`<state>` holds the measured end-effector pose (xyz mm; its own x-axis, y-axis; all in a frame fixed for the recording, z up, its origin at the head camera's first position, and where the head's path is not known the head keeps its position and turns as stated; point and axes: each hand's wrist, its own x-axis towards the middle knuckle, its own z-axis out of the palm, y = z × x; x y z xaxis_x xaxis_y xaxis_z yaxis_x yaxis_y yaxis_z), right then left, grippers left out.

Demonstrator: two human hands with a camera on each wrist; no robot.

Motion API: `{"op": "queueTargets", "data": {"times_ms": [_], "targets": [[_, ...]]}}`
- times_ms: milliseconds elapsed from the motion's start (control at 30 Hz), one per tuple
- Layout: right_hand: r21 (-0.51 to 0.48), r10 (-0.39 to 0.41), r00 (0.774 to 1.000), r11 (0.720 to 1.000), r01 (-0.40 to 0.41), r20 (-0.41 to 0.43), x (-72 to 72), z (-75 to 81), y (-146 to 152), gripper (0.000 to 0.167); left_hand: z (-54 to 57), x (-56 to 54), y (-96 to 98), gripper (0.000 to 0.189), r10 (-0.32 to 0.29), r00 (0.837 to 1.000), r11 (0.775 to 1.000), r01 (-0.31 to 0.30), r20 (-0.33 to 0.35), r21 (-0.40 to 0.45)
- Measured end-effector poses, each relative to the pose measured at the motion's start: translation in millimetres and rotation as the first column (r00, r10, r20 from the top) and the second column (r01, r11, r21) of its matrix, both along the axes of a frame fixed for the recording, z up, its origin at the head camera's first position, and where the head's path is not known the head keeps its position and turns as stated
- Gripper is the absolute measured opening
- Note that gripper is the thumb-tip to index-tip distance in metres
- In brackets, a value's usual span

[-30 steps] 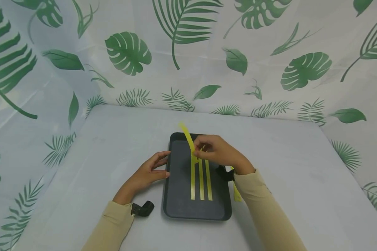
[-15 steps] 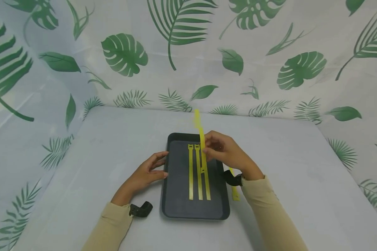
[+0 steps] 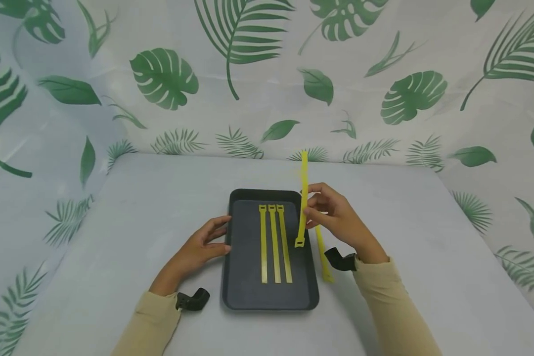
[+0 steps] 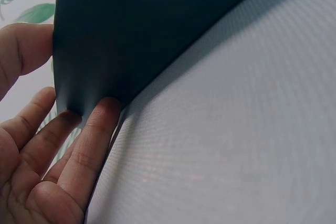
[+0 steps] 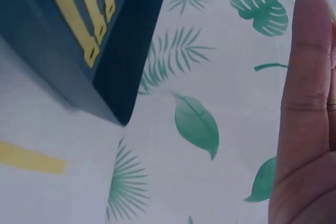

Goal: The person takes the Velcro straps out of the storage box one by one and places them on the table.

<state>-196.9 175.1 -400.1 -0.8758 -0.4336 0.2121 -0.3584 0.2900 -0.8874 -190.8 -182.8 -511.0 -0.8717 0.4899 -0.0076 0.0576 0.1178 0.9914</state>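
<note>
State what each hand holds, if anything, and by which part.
Right hand: a yellow strap, pinched near mid-length, slotted end down. Left hand: no grip, fingertips touch the side of the tray.

Rectangular raised-rim tray [image 3: 249, 294]: solid dark grey, bluer in both wrist views. Three long flat slot-headed straps [image 3: 274, 242] on it: even yellow. Raised flat strap [image 3: 304, 193] and loose flat strap [image 3: 322, 252] beside the tray: yellow too. Smooth tabletop [image 3: 169, 188]: pale grey-white. White sheet backdrop [image 3: 249, 111]: scattered green leaf print, several shapes. Long sleeves [image 3: 149, 321]: plain tan. Angular wrist-worn devices [image 3: 340, 260]: black.
</note>
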Motion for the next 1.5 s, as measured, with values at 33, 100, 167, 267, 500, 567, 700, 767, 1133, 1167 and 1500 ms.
{"op": "queueTargets", "data": {"times_ms": [33, 100, 167, 267, 500, 567, 700, 767, 1133, 1167, 1500], "targets": [[-0.006, -0.005, 1.0, 1.0, 0.005, 0.0, 1.2, -0.5, 3, 0.035, -0.4, -0.1, -0.2, 0.074, 0.0, 1.0, 1.0, 0.0, 0.001, 0.002], [-0.017, -0.019, 1.0, 1.0, 0.019, 0.004, 3.5, -1.6, 8, 0.035, -0.9, -0.2, -0.5, 0.074, -0.001, 1.0, 1.0, 0.001, -0.004, 0.003], [-0.027, -0.032, 0.999, 0.999, 0.032, 0.017, 5.6, -3.0, 13, 0.036, -1.1, -0.1, -0.9, 0.074, -0.001, 1.0, 1.0, 0.001, -0.01, 0.004], [-0.049, -0.052, 0.998, 0.997, 0.054, 0.044, 9.0, -5.5, 21, 0.035, -1.3, 0.2, -1.2, 0.074, -0.003, 1.0, 1.0, 0.003, -0.017, 0.015], [-0.12, -0.073, 0.986, 0.989, 0.092, 0.151, 17.8, -15.1, 41, 0.034, -3.2, -0.2, 0.4, 0.073, -0.01, 0.999, 1.0, 0.011, -0.03, 0.024], [-0.125, -0.072, 0.982, 0.988, 0.094, 0.173, 19.4, -18.7, 46, 0.034, -3.7, -0.3, 0.5, 0.073, -0.01, 0.999, 1.0, 0.01, -0.033, 0.025], [-0.109, -0.072, 0.978, 0.989, 0.095, 0.198, 21.4, -25.4, 56, 0.034, -4.1, -0.1, 0.8, 0.073, -0.009, 0.999, 1.0, 0.009, -0.037, 0.022], [-0.097, -0.076, 0.975, 0.99, 0.098, 0.21, 22.2, -28.0, 61, 0.033, -3.7, 0.1, 0.8, 0.073, -0.011, 0.999, 1.0, 0.011, -0.039, 0.02], [0.023, -0.122, 0.934, 0.992, 0.121, 0.337, 25.0, -35.8, 84, 0.046, -2.2, -0.1, 1.6, 0.072, -0.01, 0.999, 0.999, 0.012, -0.045, 0.031], [0.031, -0.121, 0.931, 0.993, 0.117, 0.345, 24.8, -36.9, 86, 0.046, -1.9, -0.1, 1.8, 0.072, -0.012, 0.999, 0.999, 0.013, -0.047, 0.031], [0.124, -0.169, 0.85, 0.985, 0.123, 0.499, 19.2, -51.0, 97, 0.051, -2.7, 0.2, 1.1, 0.072, -0.013, 0.999, 0.999, 0.014, -0.046, 0.029]]}}
